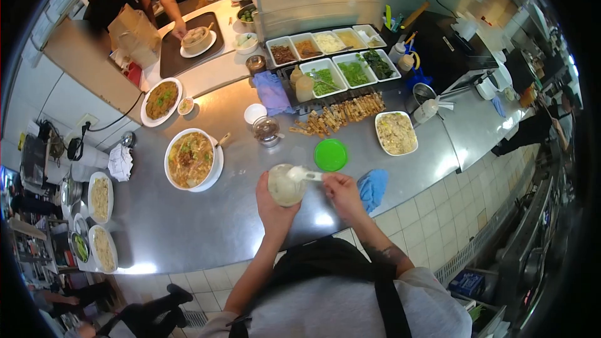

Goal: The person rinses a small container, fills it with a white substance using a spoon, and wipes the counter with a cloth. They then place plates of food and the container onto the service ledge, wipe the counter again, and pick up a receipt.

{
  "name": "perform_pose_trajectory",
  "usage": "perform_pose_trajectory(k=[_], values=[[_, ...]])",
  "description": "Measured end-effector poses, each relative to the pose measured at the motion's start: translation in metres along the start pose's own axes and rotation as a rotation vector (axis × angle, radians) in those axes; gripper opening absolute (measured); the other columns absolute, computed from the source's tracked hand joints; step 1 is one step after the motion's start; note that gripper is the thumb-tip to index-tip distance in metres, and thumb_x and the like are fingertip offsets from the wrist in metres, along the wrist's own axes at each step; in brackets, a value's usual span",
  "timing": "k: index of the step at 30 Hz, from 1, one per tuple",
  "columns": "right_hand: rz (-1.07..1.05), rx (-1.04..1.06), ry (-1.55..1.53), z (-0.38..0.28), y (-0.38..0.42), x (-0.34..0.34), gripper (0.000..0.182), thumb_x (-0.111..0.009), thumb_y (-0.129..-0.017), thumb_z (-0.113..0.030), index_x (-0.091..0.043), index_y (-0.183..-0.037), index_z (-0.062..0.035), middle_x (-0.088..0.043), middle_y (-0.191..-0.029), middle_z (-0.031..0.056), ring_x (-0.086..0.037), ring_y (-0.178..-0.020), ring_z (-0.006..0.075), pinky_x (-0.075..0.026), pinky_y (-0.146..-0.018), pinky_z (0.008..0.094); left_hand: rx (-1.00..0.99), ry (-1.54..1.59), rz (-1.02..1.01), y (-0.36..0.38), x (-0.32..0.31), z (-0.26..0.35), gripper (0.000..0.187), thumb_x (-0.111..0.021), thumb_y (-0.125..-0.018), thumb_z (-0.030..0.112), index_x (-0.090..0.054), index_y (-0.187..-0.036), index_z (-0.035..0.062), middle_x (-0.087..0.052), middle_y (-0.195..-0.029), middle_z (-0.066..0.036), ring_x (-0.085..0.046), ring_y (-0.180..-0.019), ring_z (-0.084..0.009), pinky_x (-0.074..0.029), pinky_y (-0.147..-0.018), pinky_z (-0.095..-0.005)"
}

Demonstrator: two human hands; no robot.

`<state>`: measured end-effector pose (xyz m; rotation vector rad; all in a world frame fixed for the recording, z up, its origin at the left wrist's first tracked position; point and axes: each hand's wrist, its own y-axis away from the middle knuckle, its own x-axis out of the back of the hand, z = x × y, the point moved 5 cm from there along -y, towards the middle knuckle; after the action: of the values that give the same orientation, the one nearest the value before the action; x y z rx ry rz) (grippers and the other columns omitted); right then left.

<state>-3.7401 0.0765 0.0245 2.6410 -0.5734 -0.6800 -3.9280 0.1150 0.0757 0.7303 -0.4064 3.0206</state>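
Observation:
My left hand (273, 208) is wrapped round a clear round tub (285, 193) with something pale inside. In my right hand (342, 194) is the handle of a white measuring spoon (305, 175), its bowl over the tub's mouth and carrying something white. Just beyond lies a green lid (330, 154) on the steel counter (250, 238). A crumpled blue cloth (372, 189) is right of my right hand. To the left, a large bowl of soup (191, 159) sits on a white plate with a spoon beside it.
Topping trays (322, 78) stand at the back, with skewers (344, 114) in front. A fried-rice dish (395, 133) is on the right. Plates of pale food (101, 197) line the left edge. Across the pass, a person's hand (179, 30) touches a bamboo steamer (196, 40) on a tray.

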Motion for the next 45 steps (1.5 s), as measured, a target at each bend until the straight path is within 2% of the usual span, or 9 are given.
perform_pose_trajectory(k=[2,5,9,13,16,21,26,35,45], values=[[0.031,0.534,0.547,-0.026,0.022,-0.019,0.010,-0.063,-0.087,-0.011,-0.066,-0.085,-0.0014,-0.053,-0.069,0.0000,-0.048,-0.057,0.0128,-0.042,-0.055,0.0249,0.017,0.012,-0.031,-0.002,-0.005,0.016,0.090,-0.082,-0.055,0.012,-0.037,-0.131,-0.0012,-0.046,-0.128,-0.021,-0.046,-0.119,-0.0349,-0.037,-0.101,-0.0394],[-0.054,0.940,1.065,-0.064,0.057,-0.043,0.024,-0.062,-0.084,-0.011,-0.063,-0.106,-0.0002,-0.051,-0.081,0.0104,-0.054,-0.075,0.0246,-0.046,-0.068,0.0332,0.046,0.175,-0.067,-0.001,-0.027,0.032,0.092,-0.084,-0.056,0.013,-0.035,-0.132,0.0001,-0.050,-0.124,-0.016,-0.052,-0.114,-0.0276,-0.042,-0.097,-0.0359],[0.169,0.827,0.994,-0.106,0.078,-0.007,0.040,-0.060,-0.085,-0.012,-0.054,-0.123,-0.0035,-0.046,-0.096,0.0164,-0.052,-0.085,0.0302,-0.045,-0.075,0.0371,-0.025,0.370,-0.105,-0.007,-0.063,0.051,0.096,-0.086,-0.055,0.010,-0.031,-0.134,0.0017,-0.051,-0.123,-0.014,-0.053,-0.113,-0.0219,-0.045,-0.095,-0.0335],[0.460,0.696,1.045,-0.103,0.070,0.069,0.043,-0.064,-0.081,-0.014,-0.056,-0.122,-0.0056,-0.048,-0.098,0.0162,-0.053,-0.088,0.0306,-0.046,-0.075,0.0394,-0.128,0.572,-0.276,-0.057,-0.139,0.079,0.097,-0.086,-0.053,0.007,-0.031,-0.134,0.0017,-0.052,-0.122,-0.014,-0.054,-0.112,-0.0237,-0.043,-0.097,-0.0345],[0.431,0.722,1.549,-0.061,0.048,0.108,0.040,-0.065,-0.078,-0.012,-0.061,-0.117,-0.0087,-0.051,-0.096,0.0155,-0.054,-0.085,0.0297,-0.047,-0.074,0.0387,-0.274,0.598,-0.429,-0.106,-0.214,0.117,0.093,-0.086,-0.054,0.009,-0.034,-0.131,0.0026,-0.053,-0.122,-0.016,-0.054,-0.112,-0.0244,-0.044,-0.096,-0.0356],[0.326,0.636,1.237,-0.007,0.014,0.151,0.020,-0.066,-0.077,-0.010,-0.067,-0.097,-0.0089,-0.057,-0.084,0.0137,-0.059,-0.073,0.0331,-0.050,-0.066,0.0401,-0.236,0.435,-0.527,-0.158,-0.334,0.143,0.094,-0.087,-0.052,0.019,-0.037,-0.130,0.0045,-0.056,-0.116,-0.017,-0.052,-0.115,-0.0312,-0.043,-0.094,-0.0383],[0.351,0.581,1.121,-0.019,0.016,0.156,0.011,-0.065,-0.079,-0.010,-0.063,-0.090,-0.0078,-0.061,-0.081,0.0129,-0.061,-0.072,0.0348,-0.051,-0.064,0.0419,-0.308,0.182,-0.312,-0.166,-0.394,0.144,0.094,-0.088,-0.048,0.025,-0.041,-0.127,0.0048,-0.053,-0.116,-0.017,-0.047,-0.111,-0.0348,-0.039,-0.096,-0.0418],[0.321,0.595,1.069,-0.024,0.015,0.159,0.010,-0.063,-0.082,-0.011,-0.061,-0.090,-0.0055,-0.060,-0.081,0.0141,-0.061,-0.070,0.0353,-0.052,-0.064,0.0422,-0.284,0.069,-0.134,-0.144,-0.423,0.146,0.093,-0.088,-0.048,0.019,-0.039,-0.125,0.0030,-0.050,-0.119,-0.019,-0.044,-0.112,-0.0387,-0.037,-0.096,-0.0453],[0.285,0.525,1.088,-0.024,0.015,0.158,0.019,-0.058,-0.078,-0.004,-0.064,-0.096,-0.0027,-0.060,-0.084,0.0196,-0.060,-0.077,0.0382,-0.052,-0.071,0.0445,-0.198,0.158,-0.228,-0.149,-0.423,0.145,0.083,-0.086,-0.047,0.019,-0.047,-0.118,0.0007,-0.053,-0.114,-0.020,-0.049,-0.108,-0.0387,-0.040,-0.094,-0.0445]])
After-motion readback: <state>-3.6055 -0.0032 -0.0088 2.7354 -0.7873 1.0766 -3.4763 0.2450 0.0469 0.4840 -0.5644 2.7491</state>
